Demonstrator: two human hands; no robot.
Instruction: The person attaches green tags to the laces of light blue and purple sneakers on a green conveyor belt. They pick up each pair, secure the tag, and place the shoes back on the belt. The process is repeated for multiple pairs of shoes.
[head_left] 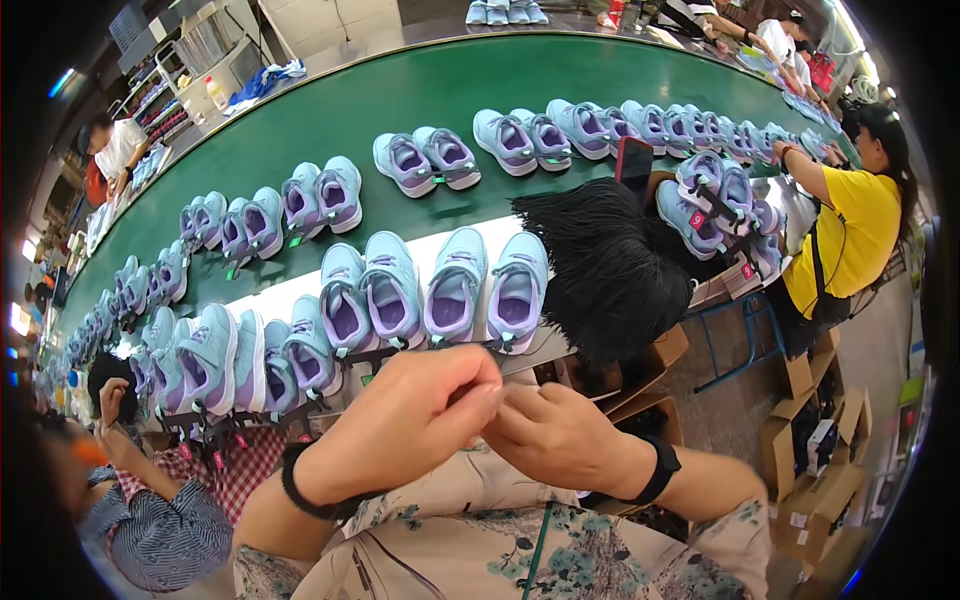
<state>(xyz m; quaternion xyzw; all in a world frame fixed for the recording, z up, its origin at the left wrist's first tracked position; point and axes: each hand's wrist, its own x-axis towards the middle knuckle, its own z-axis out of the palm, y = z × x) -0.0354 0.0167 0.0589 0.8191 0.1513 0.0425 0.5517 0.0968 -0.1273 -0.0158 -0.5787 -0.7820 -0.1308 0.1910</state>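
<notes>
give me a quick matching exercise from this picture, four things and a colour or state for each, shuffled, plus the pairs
1. left hand
2. shoes
3. string bundle
4. long table

A. mostly green on top
B. black
C. fingers curled, beside the right hand
D. light blue with purple

Pairs: 1-C, 2-D, 3-B, 4-A

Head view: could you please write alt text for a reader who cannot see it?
A person's curled left hand and right hand meet before a row of light-blue and purple sneakers. More pairs line a long green work surface; at right are a bundle of black strands and a co-worker in yellow.
</notes>
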